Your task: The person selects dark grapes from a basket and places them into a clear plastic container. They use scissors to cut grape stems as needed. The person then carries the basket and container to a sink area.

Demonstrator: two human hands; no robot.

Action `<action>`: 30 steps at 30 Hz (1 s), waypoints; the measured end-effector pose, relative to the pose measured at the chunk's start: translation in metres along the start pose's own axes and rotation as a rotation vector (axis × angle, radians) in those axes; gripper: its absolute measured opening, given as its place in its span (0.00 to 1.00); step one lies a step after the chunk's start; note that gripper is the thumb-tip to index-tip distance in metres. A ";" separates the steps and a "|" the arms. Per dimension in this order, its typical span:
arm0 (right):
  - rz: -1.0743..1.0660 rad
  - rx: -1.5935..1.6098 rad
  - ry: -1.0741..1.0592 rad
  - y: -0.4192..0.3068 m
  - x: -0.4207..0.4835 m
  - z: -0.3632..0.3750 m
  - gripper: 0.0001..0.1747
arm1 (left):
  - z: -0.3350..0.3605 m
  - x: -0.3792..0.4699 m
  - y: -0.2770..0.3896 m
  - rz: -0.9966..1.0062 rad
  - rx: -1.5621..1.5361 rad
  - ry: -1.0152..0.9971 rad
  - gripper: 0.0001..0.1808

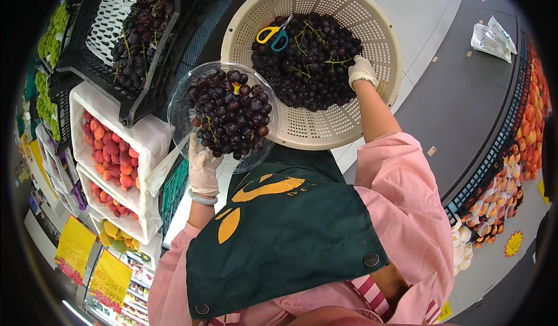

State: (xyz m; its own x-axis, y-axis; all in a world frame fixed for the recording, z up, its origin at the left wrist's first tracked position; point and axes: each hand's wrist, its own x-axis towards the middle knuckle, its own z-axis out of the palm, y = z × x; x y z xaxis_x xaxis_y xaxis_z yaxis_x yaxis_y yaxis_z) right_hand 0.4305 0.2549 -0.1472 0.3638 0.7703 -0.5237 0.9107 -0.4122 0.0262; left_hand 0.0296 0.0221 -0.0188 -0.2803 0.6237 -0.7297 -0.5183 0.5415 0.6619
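My left hand, in a thin pale glove, holds the rim of a round clear plastic container. Dark grapes are heaped in it, a small yellow piece among them. To the right, a large beige perforated plastic basket holds a mass of dark grapes with green stems. My right hand, gloved too, reaches into this basket at the right edge of the grapes; its fingertips are partly hidden, so a hold on any grape cannot be made out. Scissors with yellow and teal handles lie on the grapes at the upper left.
A black plastic crate with more dark grapes stands at the upper left. Below it are white foam boxes of reddish fruit. At right runs a dark grey counter with a crumpled plastic bag, bordered by fruit displays.
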 end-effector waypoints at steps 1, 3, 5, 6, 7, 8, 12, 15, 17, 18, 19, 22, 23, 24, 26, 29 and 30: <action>0.014 0.010 -0.027 0.000 0.000 -0.002 0.18 | 0.000 0.000 0.000 -0.005 0.013 0.023 0.49; 0.037 0.029 -0.043 0.001 0.000 -0.009 0.16 | -0.001 0.000 -0.001 -0.007 -0.001 0.010 0.50; 0.066 0.041 -0.086 0.005 0.001 -0.018 0.15 | -0.001 0.000 0.000 -0.002 -0.006 0.013 0.50; 0.071 0.050 -0.089 0.006 0.001 -0.020 0.15 | -0.001 0.000 0.000 0.004 -0.008 0.011 0.50; 0.120 0.180 -0.146 0.011 0.000 -0.024 0.14 | -0.001 0.000 -0.001 -0.009 0.004 0.046 0.50; 0.084 0.199 -0.141 0.013 0.000 -0.024 0.15 | -0.001 0.000 -0.001 0.003 -0.013 0.013 0.50; 0.078 0.281 -0.066 0.015 0.004 -0.015 0.16 | -0.002 -0.001 0.000 -0.017 -0.047 0.000 0.46; 0.057 0.026 -0.147 0.002 0.015 -0.004 0.19 | -0.003 -0.002 0.000 -0.024 -0.054 -0.003 0.44; 0.072 -0.087 -0.167 -0.005 0.017 -0.001 0.20 | -0.002 -0.001 0.000 -0.026 -0.056 -0.007 0.45; 0.084 -0.110 -0.158 -0.009 0.016 -0.001 0.20 | -0.002 -0.001 0.000 -0.026 -0.061 -0.009 0.45; 0.104 -0.143 -0.149 -0.012 0.014 -0.002 0.20 | -0.002 -0.001 0.000 -0.038 -0.052 0.026 0.45; 0.094 -0.208 -0.150 -0.018 0.006 -0.008 0.17 | -0.001 -0.002 0.001 -0.033 -0.047 0.033 0.46; 0.098 -0.223 -0.157 -0.018 0.004 -0.009 0.17 | -0.001 -0.002 0.002 -0.022 -0.055 -0.002 0.46; 0.085 -0.226 -0.163 -0.015 0.004 -0.009 0.17 | 0.000 -0.002 0.002 -0.022 -0.057 -0.008 0.46; 0.051 -0.234 -0.159 -0.009 0.008 -0.004 0.18 | 0.000 -0.002 0.001 -0.013 -0.047 -0.007 0.47; -0.016 -0.135 -0.124 0.010 0.021 0.013 0.17 | 0.000 -0.001 0.000 0.004 -0.016 0.009 0.49; -0.018 -0.262 -0.206 0.009 0.030 0.021 0.14 | 0.000 -0.001 0.000 0.005 -0.010 0.007 0.49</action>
State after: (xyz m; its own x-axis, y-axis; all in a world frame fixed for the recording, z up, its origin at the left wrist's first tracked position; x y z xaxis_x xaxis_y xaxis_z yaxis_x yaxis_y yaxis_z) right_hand 0.4455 0.2637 -0.1802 0.3239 0.6507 -0.6868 0.9458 -0.2394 0.2192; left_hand 0.0298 0.0219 -0.0179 -0.2887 0.6219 -0.7279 -0.5246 0.5332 0.6637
